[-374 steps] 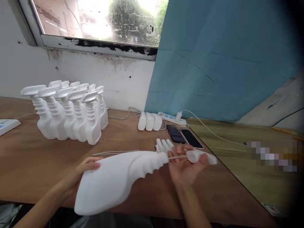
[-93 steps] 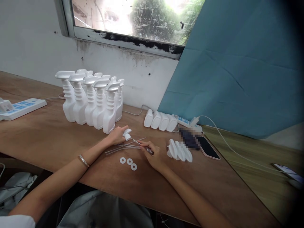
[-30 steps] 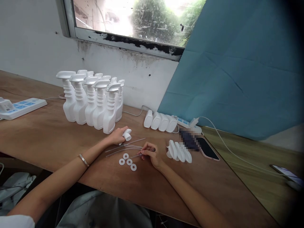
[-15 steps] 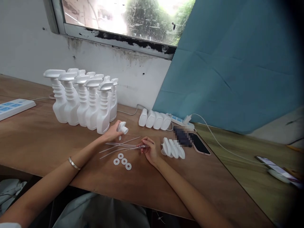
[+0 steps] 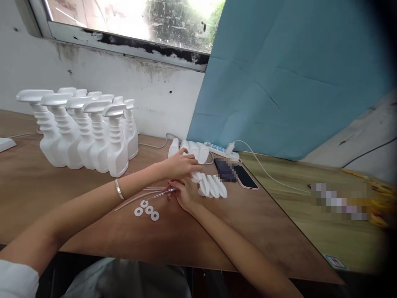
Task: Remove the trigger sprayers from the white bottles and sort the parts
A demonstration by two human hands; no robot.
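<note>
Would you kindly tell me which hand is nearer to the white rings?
Right. The right hand is just right of the white rings, holding a thin tool pointing towards them; the left hand is farther off, beyond it, by the white spray heads.

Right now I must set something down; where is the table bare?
Bare table lies right of the right forearm; between washers and near edge; and, at left, between bottles and left forearm. Crowded around the tubes, spray heads, left hand and right hand.

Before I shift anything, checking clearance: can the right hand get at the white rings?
Probably yes: the right hand holds a thin tool pointing toward the white rings; nothing seems between, and the left forearm passes beyond them.
</note>
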